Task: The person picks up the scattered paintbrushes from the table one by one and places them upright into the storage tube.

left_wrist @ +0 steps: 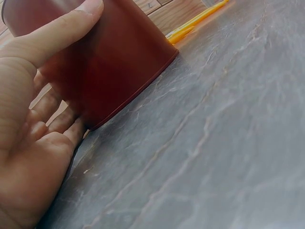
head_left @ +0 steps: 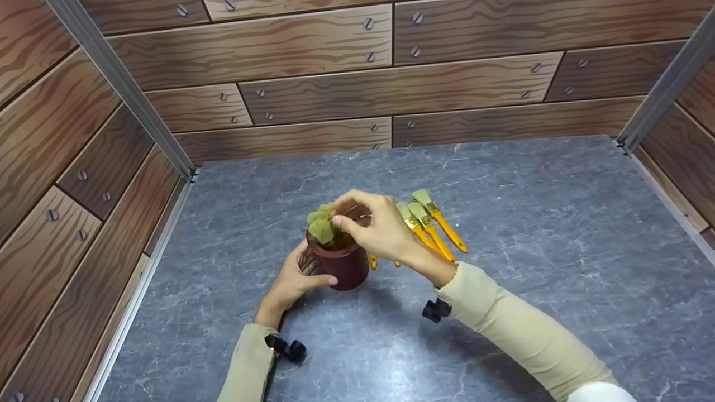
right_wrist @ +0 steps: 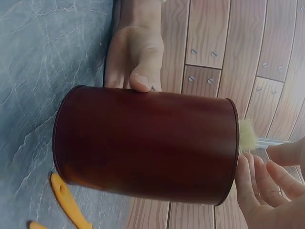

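The left hand's grip is curled partway round a dark-red cylindrical cup, upright on the bench, nearer its left edge than its right; bristle-up paintbrushes stand in it. The right hand's grip curves loosely over the rim (whether it pinches anything I cannot tell), and yellow-handled paintbrushes lie rightward, bristles toward the far edge

The left hand is flanking the cup, the right hand is partly obstructing its mouth, brushes are crowding its right; tabletop between the 2 sleeves is offering passage.
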The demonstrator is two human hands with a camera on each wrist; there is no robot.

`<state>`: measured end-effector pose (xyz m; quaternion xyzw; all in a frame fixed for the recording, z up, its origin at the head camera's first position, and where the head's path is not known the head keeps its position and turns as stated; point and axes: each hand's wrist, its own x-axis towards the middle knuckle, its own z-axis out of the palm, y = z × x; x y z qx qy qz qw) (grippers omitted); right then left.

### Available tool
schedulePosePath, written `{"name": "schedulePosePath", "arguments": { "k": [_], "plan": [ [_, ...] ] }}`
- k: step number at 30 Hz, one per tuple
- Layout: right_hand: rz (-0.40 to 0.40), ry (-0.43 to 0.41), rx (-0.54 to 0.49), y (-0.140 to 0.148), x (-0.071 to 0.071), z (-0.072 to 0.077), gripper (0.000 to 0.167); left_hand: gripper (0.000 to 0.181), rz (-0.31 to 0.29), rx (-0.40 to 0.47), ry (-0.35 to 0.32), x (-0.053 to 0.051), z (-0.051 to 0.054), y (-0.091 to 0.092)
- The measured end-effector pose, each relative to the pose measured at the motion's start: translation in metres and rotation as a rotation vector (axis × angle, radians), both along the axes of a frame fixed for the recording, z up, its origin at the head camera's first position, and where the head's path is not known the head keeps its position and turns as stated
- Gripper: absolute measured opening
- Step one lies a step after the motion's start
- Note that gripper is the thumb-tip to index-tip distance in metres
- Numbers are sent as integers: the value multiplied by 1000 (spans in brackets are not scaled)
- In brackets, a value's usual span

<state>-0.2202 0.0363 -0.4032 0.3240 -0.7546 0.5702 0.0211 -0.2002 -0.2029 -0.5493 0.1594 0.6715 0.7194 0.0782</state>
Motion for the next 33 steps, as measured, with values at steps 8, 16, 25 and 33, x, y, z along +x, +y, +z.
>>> {"name": "schedulePosePath", "arguments": {
  "k": [8,16,25,33],
  "plan": [
    [-80,-22,32,23,-9,-1,13,103,8,24,-9,3,-1,-2],
    [-176,-22,118,57,-32,-14,16,103,37,21,-29,3,0,-2],
    [-294,-37,268,102,-63,-48,18,103,34,12,-22,3,2,-2],
    [-352,-59,370,131,-76,-75,23,108,20,25,-29,2,2,1]
  ]
}}
